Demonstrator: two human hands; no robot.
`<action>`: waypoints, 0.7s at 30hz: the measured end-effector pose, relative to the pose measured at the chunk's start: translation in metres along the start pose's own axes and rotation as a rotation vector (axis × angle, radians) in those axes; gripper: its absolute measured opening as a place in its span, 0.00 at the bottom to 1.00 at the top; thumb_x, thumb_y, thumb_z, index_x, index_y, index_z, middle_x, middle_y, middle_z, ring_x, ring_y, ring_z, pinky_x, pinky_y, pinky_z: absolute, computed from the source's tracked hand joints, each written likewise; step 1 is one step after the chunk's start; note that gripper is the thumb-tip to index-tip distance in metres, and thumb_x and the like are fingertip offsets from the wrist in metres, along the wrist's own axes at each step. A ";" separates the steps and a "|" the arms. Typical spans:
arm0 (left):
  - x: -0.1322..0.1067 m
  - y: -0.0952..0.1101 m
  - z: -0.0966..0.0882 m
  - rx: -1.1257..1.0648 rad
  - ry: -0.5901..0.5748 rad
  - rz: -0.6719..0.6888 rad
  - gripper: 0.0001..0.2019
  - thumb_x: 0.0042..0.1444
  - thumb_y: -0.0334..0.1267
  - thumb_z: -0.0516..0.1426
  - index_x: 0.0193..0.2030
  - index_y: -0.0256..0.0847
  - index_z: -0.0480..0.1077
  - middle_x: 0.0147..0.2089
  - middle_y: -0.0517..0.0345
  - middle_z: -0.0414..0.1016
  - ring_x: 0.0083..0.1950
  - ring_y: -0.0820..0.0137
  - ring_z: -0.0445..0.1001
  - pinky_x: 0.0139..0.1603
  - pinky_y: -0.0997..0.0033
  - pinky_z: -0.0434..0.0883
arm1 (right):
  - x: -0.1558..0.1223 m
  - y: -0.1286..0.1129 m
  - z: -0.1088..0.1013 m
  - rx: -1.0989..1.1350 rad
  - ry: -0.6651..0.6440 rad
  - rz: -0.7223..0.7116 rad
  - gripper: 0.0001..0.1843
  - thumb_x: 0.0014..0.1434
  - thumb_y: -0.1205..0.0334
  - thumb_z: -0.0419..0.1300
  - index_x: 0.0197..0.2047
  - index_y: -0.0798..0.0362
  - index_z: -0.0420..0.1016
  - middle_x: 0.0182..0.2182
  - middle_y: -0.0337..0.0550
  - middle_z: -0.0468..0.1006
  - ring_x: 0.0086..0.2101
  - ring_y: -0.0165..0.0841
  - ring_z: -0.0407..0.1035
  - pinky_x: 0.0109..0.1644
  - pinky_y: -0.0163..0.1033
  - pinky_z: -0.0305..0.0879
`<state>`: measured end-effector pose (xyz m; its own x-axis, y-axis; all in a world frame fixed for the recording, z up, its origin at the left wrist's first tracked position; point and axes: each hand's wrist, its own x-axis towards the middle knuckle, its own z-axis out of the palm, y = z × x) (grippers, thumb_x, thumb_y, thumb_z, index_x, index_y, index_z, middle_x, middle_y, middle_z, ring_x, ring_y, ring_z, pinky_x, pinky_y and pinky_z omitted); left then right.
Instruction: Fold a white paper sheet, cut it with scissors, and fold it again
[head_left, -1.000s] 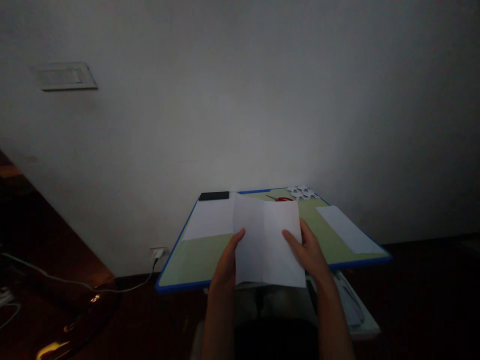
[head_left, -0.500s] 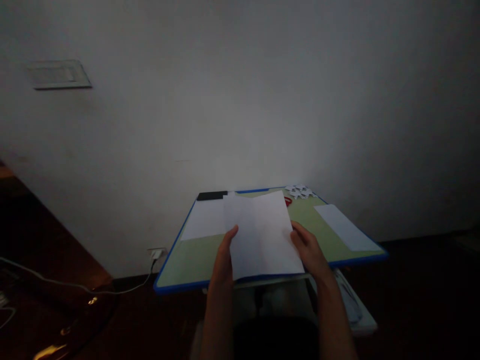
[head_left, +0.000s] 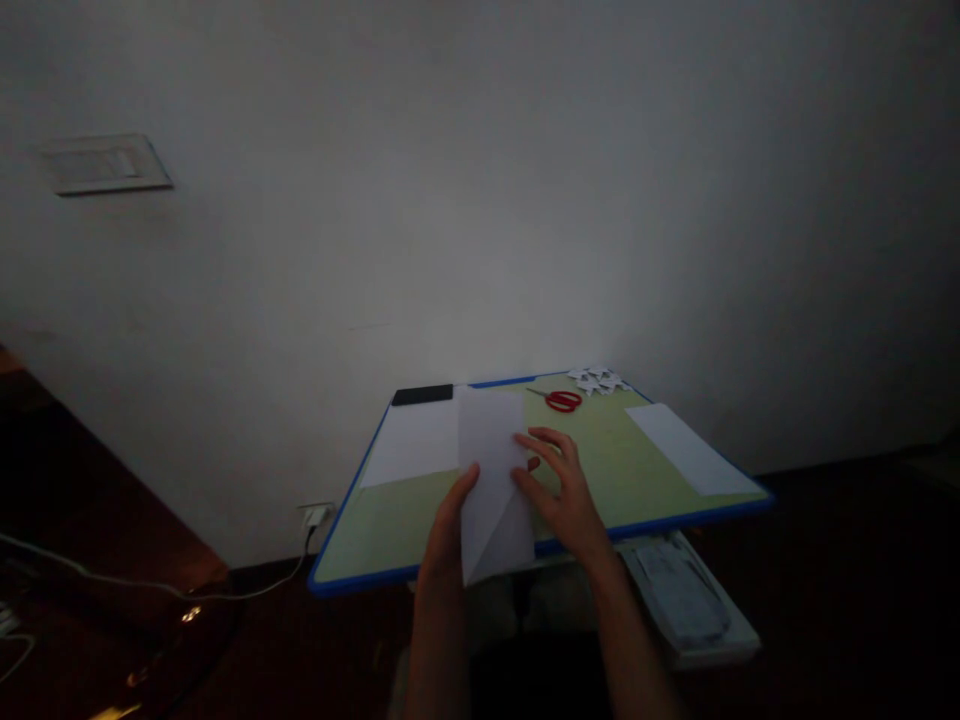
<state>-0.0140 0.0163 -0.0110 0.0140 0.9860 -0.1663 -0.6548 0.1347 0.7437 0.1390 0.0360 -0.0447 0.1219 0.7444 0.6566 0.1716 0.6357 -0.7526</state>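
A white sheet of paper point(head_left: 491, 470), folded over lengthwise into a narrow strip, is held up above the front of the table. My left hand point(head_left: 450, 515) grips its left edge, thumb on the near face and the other fingers hidden behind. On the right edge, my right hand point(head_left: 559, 485) pinches the paper between thumb and fingers. A diagonal crease or flap shows at the sheet's lower end. Beyond my right hand lie red-handled scissors point(head_left: 562, 401), flat on the table.
The green table point(head_left: 375, 540) has a blue rim and stands against a wall. On it are white paper point(head_left: 412, 440) at left, a dark flat object point(head_left: 422, 395), a paper strip point(head_left: 690, 448) at right and white paper cutouts point(head_left: 598, 380). Below juts an open drawer point(head_left: 686, 600).
The sheet, wider before, is now folded to about half its width. My right hand has moved left with its edge, and the scissors have come fully into view.
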 end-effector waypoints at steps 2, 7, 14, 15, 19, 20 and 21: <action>-0.002 0.002 0.001 0.046 0.027 -0.037 0.20 0.55 0.38 0.67 0.52 0.28 0.81 0.44 0.39 0.87 0.53 0.46 0.85 0.58 0.53 0.80 | 0.001 0.005 0.000 0.099 0.037 0.070 0.29 0.62 0.54 0.70 0.66 0.41 0.76 0.59 0.50 0.74 0.55 0.43 0.73 0.58 0.51 0.76; 0.004 0.004 -0.001 0.139 -0.003 -0.048 0.20 0.56 0.42 0.68 0.51 0.29 0.81 0.44 0.39 0.87 0.49 0.48 0.86 0.53 0.54 0.82 | 0.003 0.004 -0.002 0.402 -0.060 0.362 0.26 0.59 0.48 0.73 0.57 0.48 0.79 0.47 0.47 0.85 0.44 0.42 0.80 0.46 0.45 0.78; 0.010 -0.006 -0.001 0.150 -0.196 -0.002 0.23 0.53 0.43 0.72 0.53 0.33 0.81 0.50 0.40 0.87 0.54 0.49 0.84 0.58 0.55 0.80 | 0.004 -0.002 -0.006 0.442 0.049 0.376 0.19 0.54 0.46 0.75 0.40 0.51 0.83 0.38 0.44 0.87 0.39 0.41 0.79 0.42 0.41 0.76; 0.011 -0.008 -0.002 0.158 -0.225 0.015 0.23 0.52 0.42 0.72 0.53 0.33 0.81 0.50 0.40 0.87 0.55 0.49 0.84 0.59 0.55 0.79 | 0.004 -0.002 -0.006 0.441 0.073 0.379 0.19 0.55 0.45 0.75 0.40 0.51 0.83 0.37 0.43 0.87 0.39 0.41 0.79 0.42 0.40 0.75; 0.019 -0.015 -0.005 0.239 -0.268 0.088 0.23 0.50 0.44 0.74 0.50 0.33 0.83 0.49 0.41 0.87 0.52 0.51 0.84 0.57 0.57 0.79 | 0.003 -0.004 -0.010 0.437 0.109 0.389 0.18 0.55 0.44 0.74 0.38 0.50 0.83 0.35 0.42 0.87 0.36 0.40 0.78 0.39 0.39 0.74; 0.020 -0.015 -0.005 0.265 -0.250 0.115 0.23 0.50 0.45 0.74 0.49 0.34 0.84 0.48 0.41 0.87 0.50 0.52 0.85 0.54 0.58 0.79 | 0.003 -0.005 -0.011 0.437 0.100 0.392 0.19 0.54 0.44 0.75 0.38 0.50 0.83 0.35 0.43 0.87 0.35 0.40 0.78 0.38 0.39 0.74; 0.022 -0.015 -0.005 0.290 -0.221 0.145 0.23 0.49 0.46 0.74 0.48 0.34 0.84 0.46 0.42 0.88 0.47 0.53 0.85 0.51 0.59 0.79 | 0.003 -0.006 -0.011 0.436 0.088 0.394 0.19 0.53 0.44 0.76 0.38 0.51 0.84 0.34 0.43 0.87 0.35 0.40 0.78 0.37 0.39 0.74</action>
<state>-0.0076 0.0350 -0.0295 0.1208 0.9899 0.0737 -0.4217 -0.0161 0.9066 0.1493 0.0325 -0.0379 0.1787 0.9334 0.3113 -0.3181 0.3542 -0.8794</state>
